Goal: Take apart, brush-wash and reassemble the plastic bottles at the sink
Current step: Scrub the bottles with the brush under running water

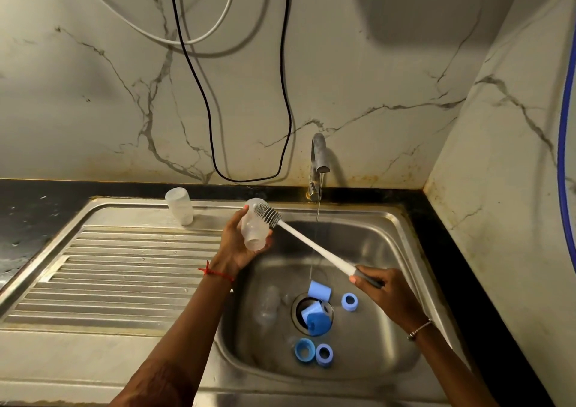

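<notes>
Over steel sink [396, 219], left grip [237, 246] clasps clear bottle [254, 230], right grip [385, 288] clasps brush [311, 245] against it.

A clear bottle [254, 229] is held tilted in the left hand [240, 244], with its neck pointing down. The brush [311, 245] has grey bristles and a white handle. Its head lies against the bottle's outer wall, and the right hand [383, 288] grips its grey end. A second bottle [180, 206], cloudy white, stands on the drainboard [124, 266]. A third bottle [268, 310], blurred, lies in the sink [374, 244] beside blue caps [319, 290] and rings [349, 302].
</notes>
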